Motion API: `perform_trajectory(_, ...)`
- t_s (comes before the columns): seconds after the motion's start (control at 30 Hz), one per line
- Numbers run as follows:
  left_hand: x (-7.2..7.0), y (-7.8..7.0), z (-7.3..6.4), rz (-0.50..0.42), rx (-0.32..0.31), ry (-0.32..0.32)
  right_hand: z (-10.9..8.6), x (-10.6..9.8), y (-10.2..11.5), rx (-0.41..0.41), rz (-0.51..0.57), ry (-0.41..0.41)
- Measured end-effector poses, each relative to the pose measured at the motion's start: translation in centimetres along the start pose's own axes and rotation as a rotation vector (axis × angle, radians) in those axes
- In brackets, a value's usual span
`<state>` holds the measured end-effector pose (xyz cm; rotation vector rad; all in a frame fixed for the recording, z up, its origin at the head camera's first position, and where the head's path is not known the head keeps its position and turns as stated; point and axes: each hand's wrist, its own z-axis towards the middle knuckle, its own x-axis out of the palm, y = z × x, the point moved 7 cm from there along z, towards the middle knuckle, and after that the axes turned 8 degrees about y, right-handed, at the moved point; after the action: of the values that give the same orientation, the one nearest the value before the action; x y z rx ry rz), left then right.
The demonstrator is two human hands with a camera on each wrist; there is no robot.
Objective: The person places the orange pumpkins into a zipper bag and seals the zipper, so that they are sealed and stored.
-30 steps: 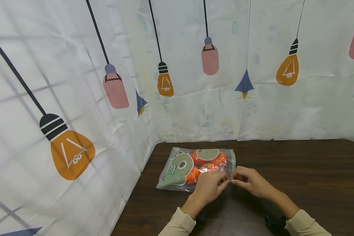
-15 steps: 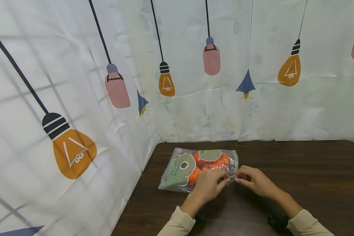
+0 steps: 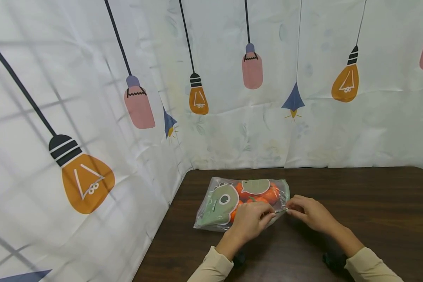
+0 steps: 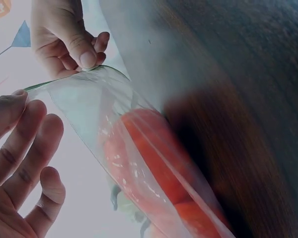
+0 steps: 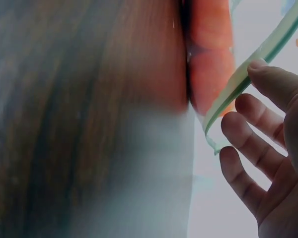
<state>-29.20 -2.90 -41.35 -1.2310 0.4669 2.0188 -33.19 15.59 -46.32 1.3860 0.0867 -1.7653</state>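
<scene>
A clear zip bag (image 3: 211,211) with a green dinosaur print lies on the dark wooden table. Inside it are several orange, ribbed, pumpkin-like things (image 3: 269,194), one showing a green stem. My left hand (image 3: 248,221) pinches the bag's near right edge between thumb and index finger, its other fingers spread loosely in the left wrist view. To its right, my right hand (image 3: 311,213) pinches the same green-edged opening strip (image 5: 238,82) near the bag's right corner. Between both hands the strip is lifted and drawn out, as the left wrist view shows.
The dark wooden table (image 3: 366,199) stretches away to the right of the bag. White fabric printed with hanging lamps (image 3: 232,133) stands behind the table and along its left side. Dark wrist gear (image 3: 333,260) shows below the right wrist.
The bag has shifted a little to the right. My right hand has moved right, away from the left hand, with more of the strip showing between them; the left hand stays nearly in place.
</scene>
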Motion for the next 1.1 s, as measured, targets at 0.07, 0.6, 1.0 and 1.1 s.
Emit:
perform_trajectory(0.07,-0.1,-0.1,0.0,0.002,0.007,-0.008,-0.1,-0.2,-0.2,0.02,-0.004,0.006)
perform_trajectory(0.6,-0.5,-0.1,-0.1,-0.057,0.016,-0.032,-0.6,-1.3,-1.8,0.097,-0.152,-0.001)
perform_trajectory(1.0,-0.6,-0.3,0.0,-0.074,0.036,-0.058,-1.1,-2.5,-3.3,0.139,-0.187,-0.013)
perform_trajectory(1.1,-0.6,-0.3,0.0,-0.089,0.051,-0.075,-1.3,-2.8,-3.9,0.16,-0.181,-0.014)
